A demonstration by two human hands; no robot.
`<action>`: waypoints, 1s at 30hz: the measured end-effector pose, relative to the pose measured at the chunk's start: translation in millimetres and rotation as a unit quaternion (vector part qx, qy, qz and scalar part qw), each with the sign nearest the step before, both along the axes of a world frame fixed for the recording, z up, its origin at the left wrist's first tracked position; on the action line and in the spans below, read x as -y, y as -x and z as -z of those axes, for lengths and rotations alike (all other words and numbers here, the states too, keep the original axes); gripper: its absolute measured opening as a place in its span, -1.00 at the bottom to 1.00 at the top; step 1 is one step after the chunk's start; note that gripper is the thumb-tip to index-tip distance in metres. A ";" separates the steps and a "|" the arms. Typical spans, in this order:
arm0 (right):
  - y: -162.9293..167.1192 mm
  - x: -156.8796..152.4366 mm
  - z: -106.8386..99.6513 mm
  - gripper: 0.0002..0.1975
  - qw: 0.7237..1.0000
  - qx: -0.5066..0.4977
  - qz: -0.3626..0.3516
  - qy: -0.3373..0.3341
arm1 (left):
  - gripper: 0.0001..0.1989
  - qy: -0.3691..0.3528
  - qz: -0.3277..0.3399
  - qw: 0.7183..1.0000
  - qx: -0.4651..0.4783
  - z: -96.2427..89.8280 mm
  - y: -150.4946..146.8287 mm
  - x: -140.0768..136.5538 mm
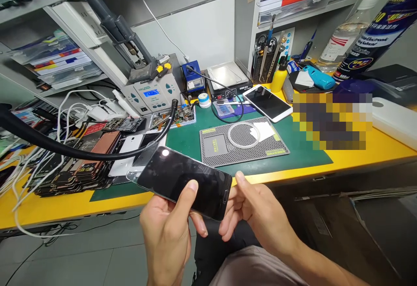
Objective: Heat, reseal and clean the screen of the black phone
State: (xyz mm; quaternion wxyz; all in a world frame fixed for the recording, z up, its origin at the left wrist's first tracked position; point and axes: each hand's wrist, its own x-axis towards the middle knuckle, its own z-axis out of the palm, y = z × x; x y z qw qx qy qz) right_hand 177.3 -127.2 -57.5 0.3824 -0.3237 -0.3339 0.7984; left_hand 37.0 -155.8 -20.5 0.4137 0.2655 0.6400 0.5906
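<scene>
A black smartphone (185, 177) with a dark, glossy screen lies tilted across my left hand (171, 229) in front of the bench edge. My left thumb presses on the screen, and the fingers wrap beneath the phone. My right hand (257, 207) is at the phone's right end, near its oval button. Its thumb and fingers are apart; whether the fingertips touch the phone's edge I cannot tell. Clear film or a clear case edge shows at the phone's far left corner. Behind the phone lies a grey perforated work mat (211, 157) with a ring on it.
A black hose (97, 153) arches across the left, close to the phone. Stacked phone parts (87, 168) and white cables crowd that side. Behind are a soldering station (151, 94), a heating plate (228, 77) and a white phone (269, 103). Bottles (345, 38) stand at the right.
</scene>
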 end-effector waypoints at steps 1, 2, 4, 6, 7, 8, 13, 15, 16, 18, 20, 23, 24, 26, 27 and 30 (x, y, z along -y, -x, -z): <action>-1.0 -0.6 0.0 -0.30 1.000 -0.008 -0.007 -0.002 | -0.64 0.000 -0.002 1.000 0.003 0.1 0.0 -0.4; -2.0 -1.1 -0.3 -0.32 1.000 -0.010 -0.013 -0.005 | -0.64 0.002 -0.001 1.000 0.005 0.2 0.1 -0.5; -3.4 -1.3 -1.3 -0.38 1.000 0.004 -0.022 -0.009 | -0.65 0.009 0.005 1.000 0.005 0.3 0.4 -0.6; -3.6 -1.1 -2.0 -0.43 0.999 0.024 -0.023 -0.011 | -0.66 0.016 0.010 1.000 0.007 0.3 0.9 -0.6; -3.4 -0.9 -2.2 -0.44 0.999 0.029 -0.021 -0.011 | -0.66 0.016 0.011 1.000 0.011 0.3 1.1 -0.6; -3.1 -0.7 -2.1 -0.44 0.999 0.032 -0.021 -0.013 | -0.67 0.015 0.011 1.000 0.017 0.3 1.2 -0.6; -2.2 0.3 -0.4 -0.46 0.999 0.031 -0.029 -0.017 | -0.69 0.007 0.010 0.999 0.031 1.5 0.1 0.3; -2.4 1.3 -0.2 -0.47 0.999 0.035 -0.027 -0.026 | -0.69 0.007 0.010 0.999 0.030 2.2 -0.3 0.9; -2.6 2.0 -0.3 -0.49 0.998 0.037 -0.025 -0.033 | -0.69 0.007 0.009 0.999 0.030 2.6 -0.4 1.2; -3.0 3.4 -1.1 -0.53 0.998 0.039 -0.025 -0.049 | -0.69 0.007 0.006 1.000 0.029 2.9 -0.2 1.6; -3.5 4.6 -2.5 -0.58 0.997 0.040 -0.027 -0.062 | -0.68 0.007 0.001 1.000 0.027 2.9 0.0 1.6; -4.7 6.3 -4.5 -0.66 0.997 0.029 -0.028 -0.062 | -0.69 0.005 -0.001 1.000 0.025 2.6 -0.4 0.7; -5.0 7.0 -5.0 -0.68 0.998 0.022 -0.029 -0.058 | -0.69 0.004 -0.002 1.000 0.026 2.5 -0.6 0.1; -5.5 8.8 -5.6 -0.72 0.998 0.008 -0.031 -0.047 | -0.68 0.010 -0.003 0.999 0.033 2.0 -0.6 -1.3; -5.5 9.8 -5.9 -0.72 0.999 0.001 -0.032 -0.040 | -0.68 0.016 -0.004 0.999 0.040 1.7 -0.3 -2.0; -5.2 12.0 -7.6 -0.72 0.999 -0.024 -0.035 -0.022 | -0.66 0.042 -0.001 0.997 0.071 0.5 1.8 -3.8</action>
